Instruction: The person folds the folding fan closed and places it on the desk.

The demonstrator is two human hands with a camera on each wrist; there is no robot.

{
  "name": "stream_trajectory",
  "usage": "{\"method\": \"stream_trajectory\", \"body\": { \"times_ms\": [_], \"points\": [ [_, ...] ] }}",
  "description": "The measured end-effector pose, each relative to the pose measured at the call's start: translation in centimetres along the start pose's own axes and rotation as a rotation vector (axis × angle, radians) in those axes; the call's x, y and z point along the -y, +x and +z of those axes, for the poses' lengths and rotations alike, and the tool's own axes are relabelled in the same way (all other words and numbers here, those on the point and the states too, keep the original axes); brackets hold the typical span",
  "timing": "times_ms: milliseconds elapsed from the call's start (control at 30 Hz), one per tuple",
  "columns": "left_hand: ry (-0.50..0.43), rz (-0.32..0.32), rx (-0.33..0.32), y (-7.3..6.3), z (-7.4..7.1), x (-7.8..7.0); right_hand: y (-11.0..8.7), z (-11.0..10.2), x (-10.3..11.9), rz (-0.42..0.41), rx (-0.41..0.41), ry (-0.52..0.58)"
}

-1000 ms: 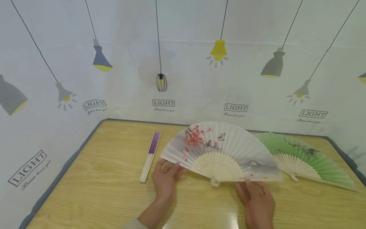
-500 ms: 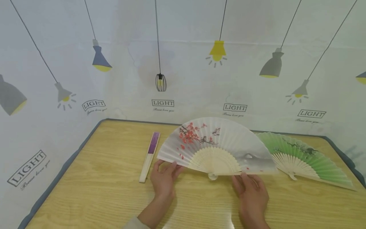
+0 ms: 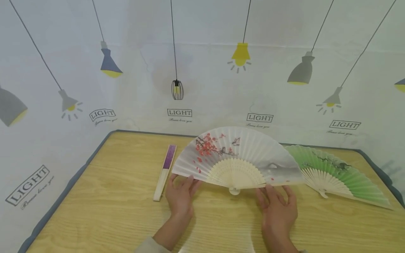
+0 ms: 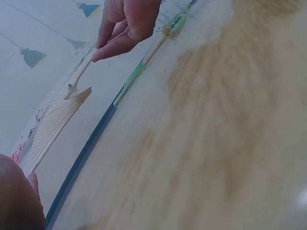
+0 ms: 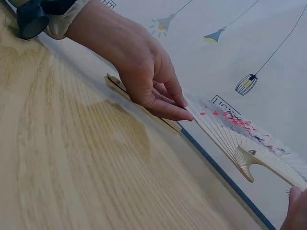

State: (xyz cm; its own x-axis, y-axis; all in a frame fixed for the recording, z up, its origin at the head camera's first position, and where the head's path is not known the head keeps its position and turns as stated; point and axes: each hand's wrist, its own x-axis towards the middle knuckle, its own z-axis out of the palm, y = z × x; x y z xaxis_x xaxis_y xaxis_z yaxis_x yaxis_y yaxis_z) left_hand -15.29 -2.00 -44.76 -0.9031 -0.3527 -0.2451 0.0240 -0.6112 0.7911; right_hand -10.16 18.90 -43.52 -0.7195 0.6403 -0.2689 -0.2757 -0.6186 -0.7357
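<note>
A spread folding fan (image 3: 250, 151), white-grey with red blossoms and pale ribs, is held up above the table in the head view. My left hand (image 3: 179, 195) pinches its left outer rib, thumb in front. At the other end, my right hand (image 3: 280, 207) pinches the right outer rib between thumb and fingers. Both wrist views show the fan raised off the tabletop, its pivot (image 5: 253, 152) between the two hands. Left of my left hand lies a folded fan (image 3: 164, 174), purple and cream. An opened green fan (image 3: 360, 175) rests at the right, partly overlapped by the white one.
The wood-grain tabletop (image 3: 95, 218) has a dark blue edge (image 3: 145, 133) along the back and sides. Close behind it hangs a white curtain (image 3: 209, 80) printed with lamps. A dark device (image 5: 33, 19) sits on the left wrist.
Both hands have lifted the white fan and shifted it slightly left, with its pivot rising in the head view. The folded fan and green fan have stayed in place.
</note>
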Motion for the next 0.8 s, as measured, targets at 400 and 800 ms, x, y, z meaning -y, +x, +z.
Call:
{"method": "stream_trajectory", "body": {
  "times_ms": [400, 800],
  "points": [
    [-0.074, 0.076, -0.069, 0.1, 0.3, 0.2, 0.4, 0.5, -0.5, -0.044, 0.002, 0.022],
    [-0.023, 0.057, -0.104, 0.3, 0.5, 0.1, 0.1, 0.5, -1.5, -0.050, 0.008, -0.058]
  ]
}}
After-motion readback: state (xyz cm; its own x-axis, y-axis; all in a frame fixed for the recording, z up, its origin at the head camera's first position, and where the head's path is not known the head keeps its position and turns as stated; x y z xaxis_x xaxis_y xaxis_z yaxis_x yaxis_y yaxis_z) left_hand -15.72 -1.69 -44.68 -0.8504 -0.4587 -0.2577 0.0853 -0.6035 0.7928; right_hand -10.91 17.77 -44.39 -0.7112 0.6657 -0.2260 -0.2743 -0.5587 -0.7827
